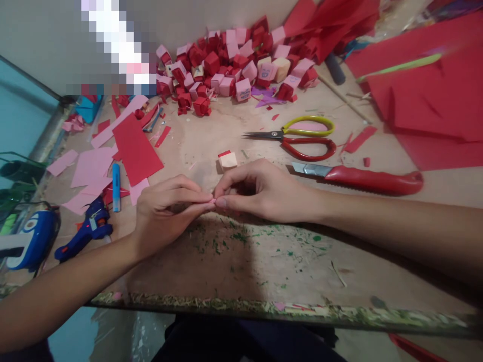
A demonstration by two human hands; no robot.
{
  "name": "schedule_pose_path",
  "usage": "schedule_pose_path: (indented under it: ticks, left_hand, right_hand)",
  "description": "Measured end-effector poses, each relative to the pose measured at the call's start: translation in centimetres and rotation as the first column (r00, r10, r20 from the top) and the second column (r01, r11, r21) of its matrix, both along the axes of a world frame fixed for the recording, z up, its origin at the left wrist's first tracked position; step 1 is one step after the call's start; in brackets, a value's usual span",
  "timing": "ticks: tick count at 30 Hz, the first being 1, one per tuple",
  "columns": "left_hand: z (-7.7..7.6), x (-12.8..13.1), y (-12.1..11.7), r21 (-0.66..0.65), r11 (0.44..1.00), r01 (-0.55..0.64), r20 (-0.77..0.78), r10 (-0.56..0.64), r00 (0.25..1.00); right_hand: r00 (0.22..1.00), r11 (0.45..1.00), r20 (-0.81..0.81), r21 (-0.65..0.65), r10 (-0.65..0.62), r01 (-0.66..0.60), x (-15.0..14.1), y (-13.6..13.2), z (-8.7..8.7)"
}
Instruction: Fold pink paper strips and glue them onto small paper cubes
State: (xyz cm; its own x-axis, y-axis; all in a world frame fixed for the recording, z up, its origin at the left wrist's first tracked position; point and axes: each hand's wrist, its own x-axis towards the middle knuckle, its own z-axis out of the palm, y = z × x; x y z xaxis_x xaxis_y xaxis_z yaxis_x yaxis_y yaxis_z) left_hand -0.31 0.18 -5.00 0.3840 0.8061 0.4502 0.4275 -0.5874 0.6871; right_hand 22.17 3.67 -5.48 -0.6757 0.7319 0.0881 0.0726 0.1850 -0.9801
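Between the fingertips of both hands is a tiny piece of pink paper (213, 201), mostly hidden by the fingers. My left hand (166, 208) pinches it from the left, and my right hand (260, 193) pinches it from the right. Just beyond the fingers sits a small cream and red folded paper box (228, 160). Behind my right hand lie scissors (277, 135) with one yellow and one red handle. A red-handled utility knife (372, 179) rests above my right forearm, its blade pointing left.
Many small pink and red paper boxes (211, 63) are heaped at the back. Red foam-like sheets (426, 115) cover the right. On the left are a red paper rectangle (138, 147), pink sheets (91, 166), a blue marker (116, 187), a blue glue gun (90, 226) and a blue tape dispenser (35, 239).
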Motion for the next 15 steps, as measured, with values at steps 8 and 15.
schedule_pose_path:
  ticks: [8,15]
  left_hand:
    - [-0.47,-0.01,-0.94,-0.185,0.978,-0.092,0.027,0.099,0.995]
    - [-0.31,0.26,-0.97,-0.233,0.963,-0.135,0.059,0.153,0.986]
  right_hand:
    - [0.999,0.979,0.044,0.203,-0.02,0.01,0.09,-0.45,0.2]
    - [0.993,0.882,0.072,0.469,-0.097,0.052,0.15,-0.98,-0.27]
